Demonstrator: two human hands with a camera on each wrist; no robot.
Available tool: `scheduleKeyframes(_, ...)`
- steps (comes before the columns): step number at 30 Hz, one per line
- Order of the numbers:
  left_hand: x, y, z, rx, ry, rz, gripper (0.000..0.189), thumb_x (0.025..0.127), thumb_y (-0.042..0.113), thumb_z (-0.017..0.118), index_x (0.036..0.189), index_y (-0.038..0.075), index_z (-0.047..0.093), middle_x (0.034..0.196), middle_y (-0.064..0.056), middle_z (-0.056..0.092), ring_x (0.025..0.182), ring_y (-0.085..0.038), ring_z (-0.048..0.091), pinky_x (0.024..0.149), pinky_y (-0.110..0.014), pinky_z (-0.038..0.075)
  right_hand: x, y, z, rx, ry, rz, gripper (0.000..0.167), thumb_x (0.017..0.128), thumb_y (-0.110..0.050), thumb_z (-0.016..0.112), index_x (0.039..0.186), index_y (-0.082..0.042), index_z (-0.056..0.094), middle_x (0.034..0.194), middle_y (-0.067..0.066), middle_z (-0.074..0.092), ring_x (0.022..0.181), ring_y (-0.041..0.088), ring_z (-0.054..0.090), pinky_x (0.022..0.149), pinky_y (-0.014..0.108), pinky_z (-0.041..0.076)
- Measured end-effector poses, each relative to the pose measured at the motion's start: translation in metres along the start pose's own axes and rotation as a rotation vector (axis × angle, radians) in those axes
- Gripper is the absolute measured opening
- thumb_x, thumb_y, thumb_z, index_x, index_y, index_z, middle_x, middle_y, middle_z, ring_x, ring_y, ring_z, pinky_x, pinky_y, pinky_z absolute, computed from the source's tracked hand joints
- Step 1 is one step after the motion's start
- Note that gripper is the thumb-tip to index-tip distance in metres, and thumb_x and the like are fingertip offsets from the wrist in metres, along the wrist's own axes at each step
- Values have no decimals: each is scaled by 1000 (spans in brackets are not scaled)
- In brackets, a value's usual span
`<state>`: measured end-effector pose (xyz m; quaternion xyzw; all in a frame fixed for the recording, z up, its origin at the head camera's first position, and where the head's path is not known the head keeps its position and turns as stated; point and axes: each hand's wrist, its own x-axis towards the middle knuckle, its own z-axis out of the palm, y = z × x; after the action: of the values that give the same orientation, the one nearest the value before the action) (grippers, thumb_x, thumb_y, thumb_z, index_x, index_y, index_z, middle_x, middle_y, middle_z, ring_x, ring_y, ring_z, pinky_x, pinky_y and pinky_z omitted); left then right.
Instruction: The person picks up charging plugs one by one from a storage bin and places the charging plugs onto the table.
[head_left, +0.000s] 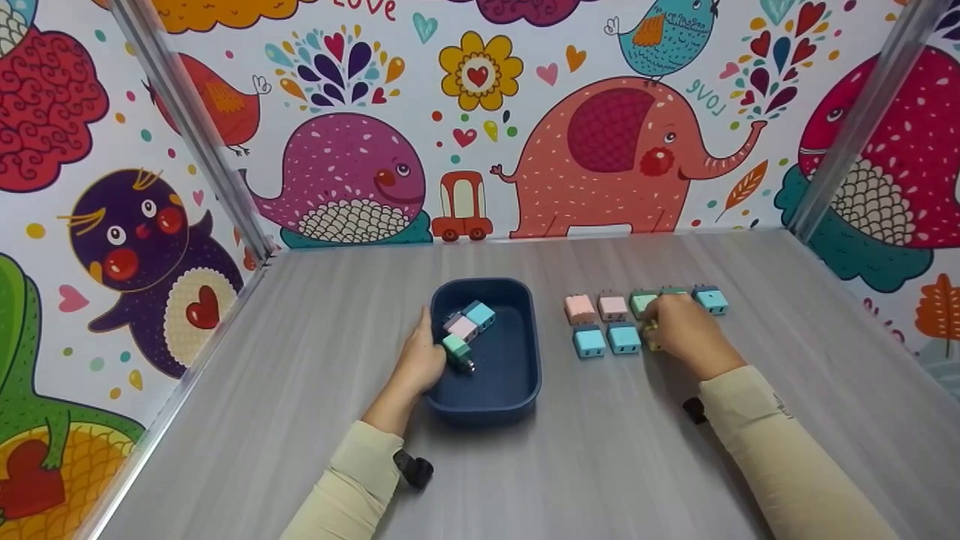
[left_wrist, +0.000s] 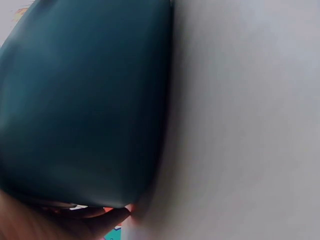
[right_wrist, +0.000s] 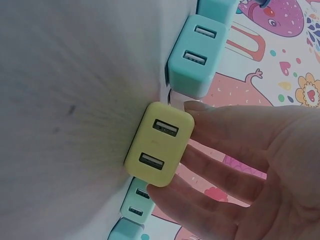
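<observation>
My right hand (head_left: 686,334) pinches a yellow USB wall charger (right_wrist: 159,145) between thumb and fingers. The charger's two USB ports face the right wrist camera; in the head view my hand mostly covers it. My left hand (head_left: 418,361) grips the left side of a dark blue plastic bin (head_left: 525,360), with its fingers along the outer wall. Inside the bin lie a light blue charger (head_left: 480,315), a pink charger (head_left: 462,328) and a green charger (head_left: 456,347), whose metal prongs show. The left wrist view shows mostly the bin's wall (left_wrist: 90,100).
Right of the bin, other chargers stand in two rows: a pink one (head_left: 579,309) and a paler pink one (head_left: 613,307) behind, blue ones (head_left: 589,341) in front. Green ones (head_left: 643,304) and a blue one (head_left: 711,300) continue the back row. Printed panels (head_left: 480,150) border the grey table (head_left: 345,315).
</observation>
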<state>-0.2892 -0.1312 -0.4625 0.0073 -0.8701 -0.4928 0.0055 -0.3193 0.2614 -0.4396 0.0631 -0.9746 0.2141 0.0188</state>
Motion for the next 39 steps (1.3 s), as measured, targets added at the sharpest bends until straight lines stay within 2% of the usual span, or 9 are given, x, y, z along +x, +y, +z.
scheduleKeyframes(7,2,0,0,25,-8,-30,76,97,-9,38,168,-5,11,173,-29,20,160,-42,20,129,-54,20,0,-1,0,-3,14,-12,21,93,-2,77,111,9,79,115,28,74,98,38,67,90,58,59)
scheduleKeyframes(12,1,2,0,11,-4,-36,76,98,-9,39,169,-5,12,173,-28,19,161,-42,19,129,-54,19,-2,-2,-2,12,2,10,26,94,-7,79,115,8,78,114,26,74,94,38,66,90,57,60)
scheduleKeyframes(16,0,3,0,-1,-5,-40,76,98,-9,39,169,-4,11,174,-28,19,161,-41,18,129,-54,18,-3,-4,-13,27,-18,55,33,97,-15,77,122,8,76,122,28,71,101,40,64,94,59,58)
scheduleKeyframes(20,0,3,0,2,-3,-33,76,98,-10,39,168,-5,11,173,-29,19,161,-42,19,129,-54,18,-5,-5,-28,15,10,83,37,99,-19,75,126,8,74,130,31,68,110,45,60,100,63,52)
scheduleKeyframes(28,1,1,-1,23,-2,-25,76,97,-9,39,168,-5,12,172,-29,21,160,-42,21,129,-54,19,-10,-11,-49,4,61,46,38,100,-22,75,125,7,74,131,31,68,120,50,59,102,66,50)
scheduleKeyframes(39,0,2,0,-7,5,-22,79,95,-12,38,168,-5,10,173,-30,19,161,-42,17,130,-54,17,-22,-42,-49,-17,128,-7,33,97,-18,77,122,4,77,130,29,68,119,48,60,101,64,52)
